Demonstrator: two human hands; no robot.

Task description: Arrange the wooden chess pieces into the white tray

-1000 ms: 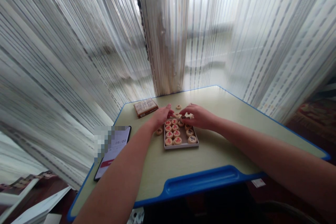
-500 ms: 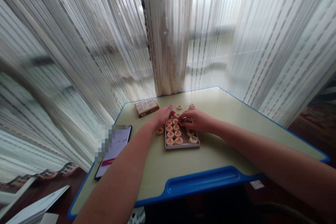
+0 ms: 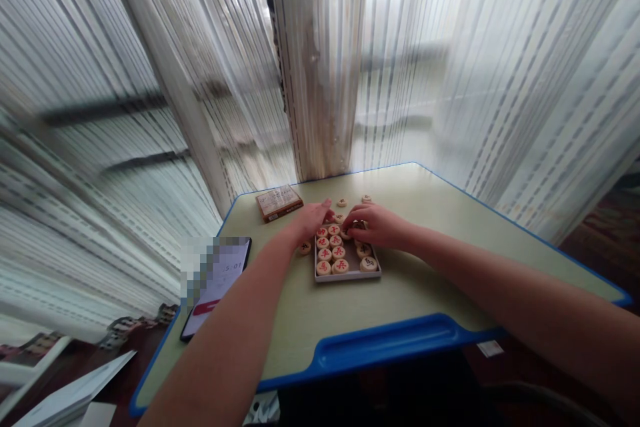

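Note:
A shallow white tray (image 3: 349, 275) on the table holds several round wooden chess pieces (image 3: 332, 255) with red and dark characters. My left hand (image 3: 310, 221) lies flat at the tray's far left corner, fingers stretched out over the pieces there. My right hand (image 3: 376, 224) hovers over the tray's far right part, fingers curled down in a pinch on a piece I can barely see. Loose pieces (image 3: 342, 202) lie beyond the tray, and one piece (image 3: 305, 248) sits left of it under my left wrist.
The pale green table (image 3: 410, 293) has a blue rim and a blue groove (image 3: 385, 343) at the near edge. A brown box lid (image 3: 279, 203) lies at the far left, a phone (image 3: 215, 283) showing a timer at the left edge. Sheer striped curtains hang around.
My right hand has drawn in from the loose pieces to over the tray's far right part. My left hand has stayed at the tray's far left corner.

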